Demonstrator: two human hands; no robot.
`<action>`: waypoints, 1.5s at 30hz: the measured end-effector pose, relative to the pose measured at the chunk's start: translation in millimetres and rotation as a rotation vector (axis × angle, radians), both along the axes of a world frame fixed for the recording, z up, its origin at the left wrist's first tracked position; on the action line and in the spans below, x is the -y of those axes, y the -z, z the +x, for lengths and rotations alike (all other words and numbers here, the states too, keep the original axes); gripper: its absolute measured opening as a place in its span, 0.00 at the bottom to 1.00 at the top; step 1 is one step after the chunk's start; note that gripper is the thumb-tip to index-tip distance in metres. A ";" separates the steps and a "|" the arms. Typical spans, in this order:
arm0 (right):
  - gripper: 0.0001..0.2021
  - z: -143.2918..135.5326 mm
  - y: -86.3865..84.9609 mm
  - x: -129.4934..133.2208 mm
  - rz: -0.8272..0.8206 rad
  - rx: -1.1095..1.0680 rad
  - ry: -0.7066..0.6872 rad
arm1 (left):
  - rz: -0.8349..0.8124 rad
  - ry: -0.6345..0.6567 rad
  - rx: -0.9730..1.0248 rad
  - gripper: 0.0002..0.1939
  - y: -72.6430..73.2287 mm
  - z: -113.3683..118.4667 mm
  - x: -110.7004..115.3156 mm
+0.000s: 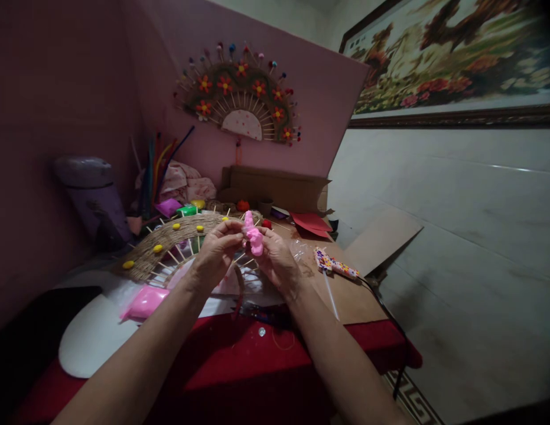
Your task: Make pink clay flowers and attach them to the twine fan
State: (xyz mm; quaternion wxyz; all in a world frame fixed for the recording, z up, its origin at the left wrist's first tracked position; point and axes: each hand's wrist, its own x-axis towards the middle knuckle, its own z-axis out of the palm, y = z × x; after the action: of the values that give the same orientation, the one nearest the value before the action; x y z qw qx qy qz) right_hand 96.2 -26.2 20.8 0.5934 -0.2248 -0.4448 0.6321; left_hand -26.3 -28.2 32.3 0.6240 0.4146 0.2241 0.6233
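A lump of soft pink modelling clay [256, 241] is stretched and uneven between my two hands, above the table's middle. My left hand [217, 248] pinches it from the left with thumb and fingers. From the other side my right hand [278, 260] grips it too. Beneath and to the left lies a fan-shaped craft of sticks and wound twine [168, 245], dotted with small yellow clay pieces [158, 248]. A packet of pink clay [146, 302] rests beside my left forearm.
A patterned glue gun [337, 265] lies on brown cardboard [358, 301] at the right, its cord running off the table edge. Red paper [311, 223], a green packet [186, 210] and a purple bag [95, 200] stand farther back. A finished fan [239, 88] hangs on the pink board. Red cloth [239, 366] covers the front.
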 end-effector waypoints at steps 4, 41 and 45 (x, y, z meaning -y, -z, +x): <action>0.08 2.4 3.9 -3.0 0.099 0.033 0.114 | 0.139 -0.078 -0.033 0.12 -1.6 1.0 2.4; 0.04 9.4 9.1 4.7 0.609 0.724 0.565 | 0.207 -0.279 -0.195 0.09 1.3 -0.9 -3.9; 0.07 11.3 9.0 3.3 0.610 0.688 0.560 | 0.348 -0.337 -0.345 0.07 3.0 -1.8 -3.0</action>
State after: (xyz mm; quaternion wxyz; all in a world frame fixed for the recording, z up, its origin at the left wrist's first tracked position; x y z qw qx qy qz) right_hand 107.6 -29.5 11.8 0.5976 -0.3463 -0.7000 0.1814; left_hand -28.1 -25.2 29.2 0.3839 0.5721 0.2820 0.6676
